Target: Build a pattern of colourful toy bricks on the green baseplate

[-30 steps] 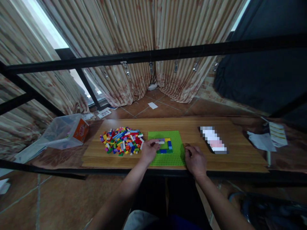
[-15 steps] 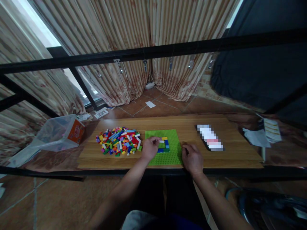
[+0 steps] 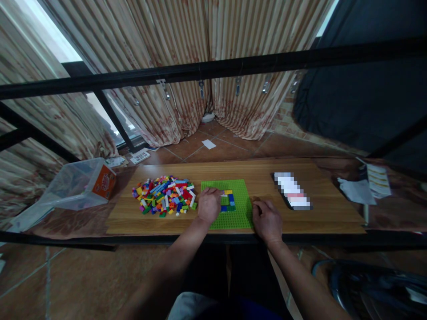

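because the left hand [image 3: 209,206], its grip hidden, covers the left side of the brick frame [image 3: 231,199] on the green baseplate [image 3: 242,209] near the front edge of the tabletop [image 3: 320,223], while the right hand [image 3: 267,220] curls, contents unclear, at the baseplate's right edge, one-sided pressing could skew everything.
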`<state>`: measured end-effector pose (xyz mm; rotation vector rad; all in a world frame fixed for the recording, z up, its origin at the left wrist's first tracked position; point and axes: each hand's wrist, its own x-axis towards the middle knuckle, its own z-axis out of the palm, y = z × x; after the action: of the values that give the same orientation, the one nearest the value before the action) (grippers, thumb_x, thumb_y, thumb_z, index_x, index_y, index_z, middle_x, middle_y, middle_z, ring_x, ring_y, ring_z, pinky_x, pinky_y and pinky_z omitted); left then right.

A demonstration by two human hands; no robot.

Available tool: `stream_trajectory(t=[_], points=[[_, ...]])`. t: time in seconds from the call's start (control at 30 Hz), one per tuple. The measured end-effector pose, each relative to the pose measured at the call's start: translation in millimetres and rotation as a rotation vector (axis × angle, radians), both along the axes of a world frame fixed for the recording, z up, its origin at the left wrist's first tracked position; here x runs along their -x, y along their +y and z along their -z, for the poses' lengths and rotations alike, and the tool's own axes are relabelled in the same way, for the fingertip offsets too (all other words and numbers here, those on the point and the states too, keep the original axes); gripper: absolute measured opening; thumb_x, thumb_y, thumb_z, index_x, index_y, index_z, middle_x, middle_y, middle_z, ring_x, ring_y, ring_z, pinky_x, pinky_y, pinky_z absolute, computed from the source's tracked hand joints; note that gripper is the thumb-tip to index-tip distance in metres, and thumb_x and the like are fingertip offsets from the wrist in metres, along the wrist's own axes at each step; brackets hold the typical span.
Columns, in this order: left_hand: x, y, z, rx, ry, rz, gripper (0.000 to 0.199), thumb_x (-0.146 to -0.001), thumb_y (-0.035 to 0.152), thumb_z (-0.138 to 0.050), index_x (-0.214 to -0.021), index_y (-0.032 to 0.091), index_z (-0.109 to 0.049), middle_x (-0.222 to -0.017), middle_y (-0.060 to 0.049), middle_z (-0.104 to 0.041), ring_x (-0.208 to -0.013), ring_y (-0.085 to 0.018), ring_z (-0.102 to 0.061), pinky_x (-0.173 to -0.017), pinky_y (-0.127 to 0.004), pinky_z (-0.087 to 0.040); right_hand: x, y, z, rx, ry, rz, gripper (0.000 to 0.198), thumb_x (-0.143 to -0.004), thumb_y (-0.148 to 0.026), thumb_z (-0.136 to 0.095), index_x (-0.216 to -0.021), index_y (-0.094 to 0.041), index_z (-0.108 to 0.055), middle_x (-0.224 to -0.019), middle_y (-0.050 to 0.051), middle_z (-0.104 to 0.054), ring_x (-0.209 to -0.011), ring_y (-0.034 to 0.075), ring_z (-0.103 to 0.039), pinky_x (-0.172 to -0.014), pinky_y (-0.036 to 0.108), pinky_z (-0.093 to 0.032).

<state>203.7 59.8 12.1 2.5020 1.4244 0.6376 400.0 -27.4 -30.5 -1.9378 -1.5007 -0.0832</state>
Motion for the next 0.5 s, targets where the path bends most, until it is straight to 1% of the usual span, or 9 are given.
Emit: stream_trajectory(t=[0.17, 0.4, 0.5], points=[[-5.9, -2.3, -2.9, 0.021, 0.022, -0.064, 0.024, -0.088, 0.015, -0.052, -0.098, 0.019, -0.073, -0.094, -0.009, -0.068, -0.094, -0.024, -0.057, -0.089, -0.038, -0.043, 0.2, 0.0, -1.2, -0.012, -0.007, 0.0, 0.024, -0.087, -0.025, -0.045, -0.088, -0.02, -0.069, -0.09, 0.007, -0.065, -0.081, 0.019, -0.059, -0.073, 0.029, -0.043], [-6.9, -2.7, 0.1, 0.05, -0.132, -0.11, 0.014, -0.085, 0.015, -0.06, -0.089, 0.019, -0.072, -0.092, -0.005, -0.069, -0.09, -0.021, -0.057, -0.086, -0.035, -0.041, 0.4, -0.3, -0.6, -0.002, -0.009, 0.007, 0.024, -0.089, -0.026, -0.046, -0.088, -0.02, -0.069, -0.09, 0.007, -0.065, -0.081, 0.019, -0.059, -0.073, 0.029, -0.043], [-6.3, -4.5, 2.4, 0.046, -0.136, -0.105, 0.013, -0.086, 0.019, -0.06, -0.089, 0.021, -0.072, -0.091, -0.004, -0.07, -0.09, -0.022, -0.056, -0.083, -0.035, -0.04, -0.4, 0.1, 1.3, -0.018, -0.002, 0.0, 0.024, -0.089, -0.026, -0.045, -0.088, -0.02, -0.069, -0.09, 0.007, -0.065, -0.081, 0.019, -0.059, -0.074, 0.029, -0.043]])
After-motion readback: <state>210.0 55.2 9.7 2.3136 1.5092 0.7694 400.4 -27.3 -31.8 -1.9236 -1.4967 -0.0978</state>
